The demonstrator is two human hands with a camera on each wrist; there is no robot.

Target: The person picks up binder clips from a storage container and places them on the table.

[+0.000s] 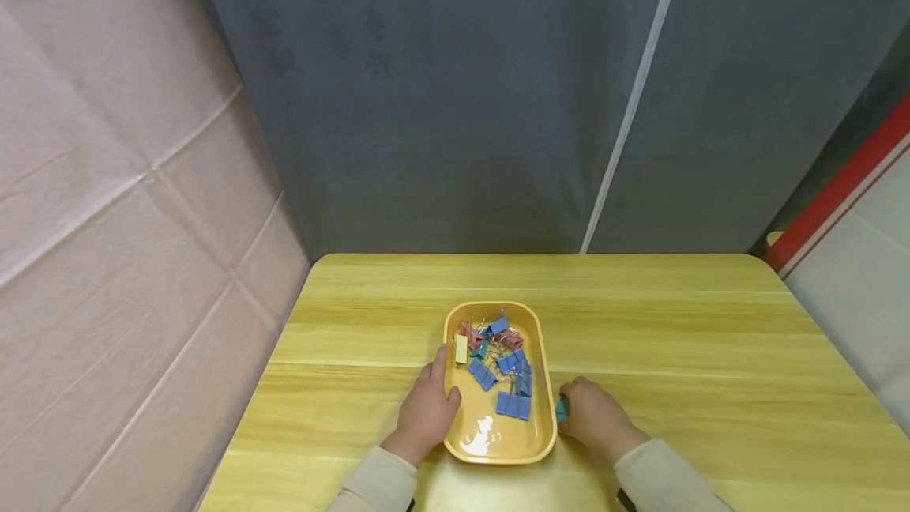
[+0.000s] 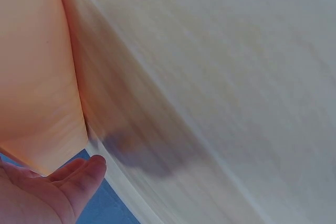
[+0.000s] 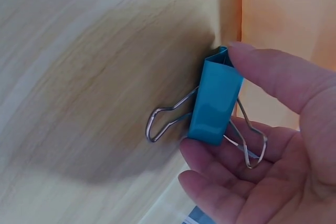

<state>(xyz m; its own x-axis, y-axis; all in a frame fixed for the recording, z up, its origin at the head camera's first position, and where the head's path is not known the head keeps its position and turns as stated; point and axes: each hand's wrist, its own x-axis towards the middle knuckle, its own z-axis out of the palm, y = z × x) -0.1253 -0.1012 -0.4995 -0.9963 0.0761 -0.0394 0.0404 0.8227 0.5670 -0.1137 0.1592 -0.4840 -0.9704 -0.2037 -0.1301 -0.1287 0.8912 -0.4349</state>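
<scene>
A shallow yellow-orange tray (image 1: 472, 425) lies on the wooden table, holding blue binder clips (image 1: 513, 405), pink binder clips (image 1: 471, 335), a teal binder clip (image 1: 479, 349) and a pale yellow binder clip (image 1: 461, 349). My left hand (image 1: 428, 408) rests against the tray's left side, fingers along its rim and thumb over the edge. Just outside the right wall, my right hand (image 1: 596, 416) pinches another teal binder clip (image 3: 216, 100) between thumb and fingers. Both wire handles of that clip stick out in the right wrist view.
The wooden table (image 1: 675, 338) extends on both sides of the tray. Behind it hangs a dark grey curtain (image 1: 455, 101) with a pale stripe. A pinkish cloth wall (image 1: 142, 220) stands at left, and a red-edged white panel (image 1: 867, 275) at right.
</scene>
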